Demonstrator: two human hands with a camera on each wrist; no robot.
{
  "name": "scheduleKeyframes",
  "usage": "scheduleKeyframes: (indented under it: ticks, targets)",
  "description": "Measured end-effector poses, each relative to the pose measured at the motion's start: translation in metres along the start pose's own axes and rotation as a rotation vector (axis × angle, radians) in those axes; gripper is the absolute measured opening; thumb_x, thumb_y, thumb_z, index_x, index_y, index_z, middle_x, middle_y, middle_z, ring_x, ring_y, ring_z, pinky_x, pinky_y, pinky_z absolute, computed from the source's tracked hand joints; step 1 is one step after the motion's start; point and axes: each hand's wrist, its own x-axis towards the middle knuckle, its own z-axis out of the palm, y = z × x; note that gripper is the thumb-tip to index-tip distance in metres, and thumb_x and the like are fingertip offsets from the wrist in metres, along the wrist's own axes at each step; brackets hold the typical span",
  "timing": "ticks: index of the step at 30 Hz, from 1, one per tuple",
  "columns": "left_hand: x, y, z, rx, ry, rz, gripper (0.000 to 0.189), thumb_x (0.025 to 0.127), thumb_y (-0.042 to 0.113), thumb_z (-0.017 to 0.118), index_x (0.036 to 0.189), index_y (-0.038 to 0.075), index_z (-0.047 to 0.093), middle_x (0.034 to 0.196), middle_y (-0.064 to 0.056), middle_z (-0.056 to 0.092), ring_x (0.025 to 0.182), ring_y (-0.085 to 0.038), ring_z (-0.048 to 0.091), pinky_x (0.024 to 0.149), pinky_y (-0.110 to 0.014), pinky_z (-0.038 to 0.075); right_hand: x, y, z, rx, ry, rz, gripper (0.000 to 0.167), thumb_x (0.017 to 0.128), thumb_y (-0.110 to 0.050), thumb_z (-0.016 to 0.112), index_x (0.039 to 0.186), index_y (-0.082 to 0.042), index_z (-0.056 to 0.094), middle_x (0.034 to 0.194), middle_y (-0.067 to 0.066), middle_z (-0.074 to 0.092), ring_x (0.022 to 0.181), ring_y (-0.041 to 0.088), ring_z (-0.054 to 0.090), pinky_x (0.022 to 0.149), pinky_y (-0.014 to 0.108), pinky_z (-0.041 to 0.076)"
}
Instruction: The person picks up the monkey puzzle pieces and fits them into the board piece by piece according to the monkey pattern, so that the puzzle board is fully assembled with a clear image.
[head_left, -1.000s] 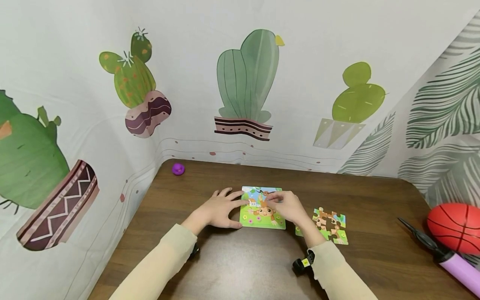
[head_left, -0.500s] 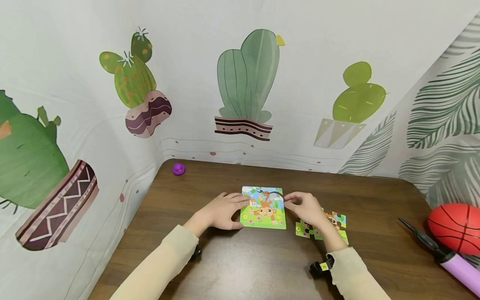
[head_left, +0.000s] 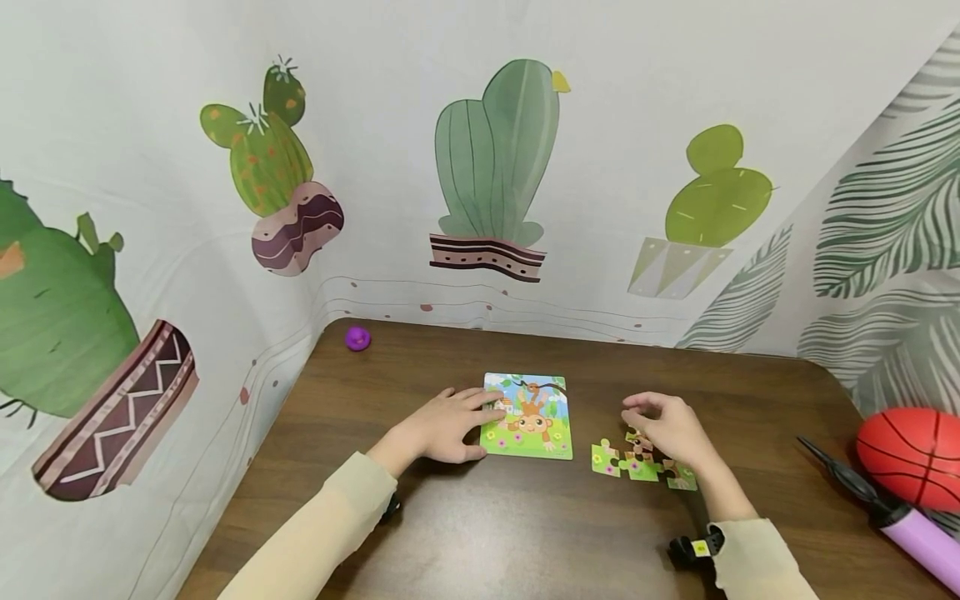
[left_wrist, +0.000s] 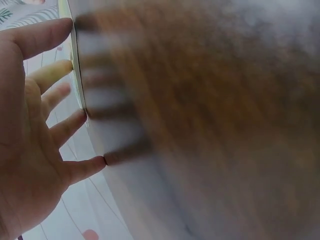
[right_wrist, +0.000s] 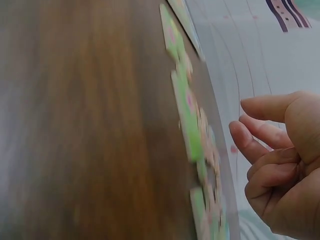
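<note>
A square monkey picture puzzle (head_left: 528,442) lies flat on the table, with blue sky above and green grass with flowers below. My left hand (head_left: 448,427) rests with spread fingers on its left edge; in the left wrist view the fingertips (left_wrist: 95,164) come down at the board and the tabletop. To the right lies a cluster of loose puzzle pieces (head_left: 643,472), partly linked. My right hand (head_left: 670,427) is over the cluster's far side and hides some pieces. In the right wrist view its thumb and forefinger stand apart, holding nothing, while the other fingers curl loosely.
A small purple ring-like object (head_left: 357,338) sits at the table's far left corner. On the right lie a red ball (head_left: 911,458) with black lines and a lilac hand pump (head_left: 918,537) with a black nozzle. A cactus-print cloth (head_left: 375,208) hangs behind the brown wooden table (head_left: 465,533).
My right hand has moved right, from over the monkey picture puzzle to over the loose pieces. The left hand has stayed at the puzzle's left edge.
</note>
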Motion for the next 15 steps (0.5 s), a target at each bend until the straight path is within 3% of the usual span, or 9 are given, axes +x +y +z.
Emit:
scheduleKeyframes:
  ticks: [5,12,15]
  targets:
    - [0.000,0.002,-0.001,-0.006,-0.003,0.001,0.069,0.099,0.049,0.062,0.161,0.028,0.041,0.168,0.005,0.030,0.155,-0.025,0.024,0.117,-0.065,0.026,-0.009,0.013,-0.010,-0.035,0.012,0.000,0.032,0.099,-0.027,0.074,0.120,-0.004,0.073,0.107,0.010,0.074,0.079,0.019,0.063,0.062,0.034,0.049]
    - [0.001,0.003,-0.002,-0.015,0.009,-0.010,0.072,0.095,0.053,0.066,0.159,0.028,0.045,0.166,0.003,0.035,0.153,-0.025,0.028,0.116,-0.063,0.029,-0.018,0.026,-0.017,-0.096,0.005,0.021,0.043,0.093,-0.035,0.081,0.121,-0.003,0.073,0.105,0.010,0.071,0.072,0.019,0.062,0.061,0.034,0.048]
    - [0.003,0.004,-0.002,-0.015,0.021,-0.012,0.073,0.094,0.056,0.066,0.158,0.028,0.047,0.164,0.002,0.037,0.152,-0.025,0.030,0.117,-0.060,0.030,-0.020,0.029,-0.018,-0.143,-0.002,0.025,0.052,0.089,-0.042,0.083,0.123,-0.004,0.072,0.109,0.011,0.070,0.080,0.021,0.064,0.067,0.036,0.049]
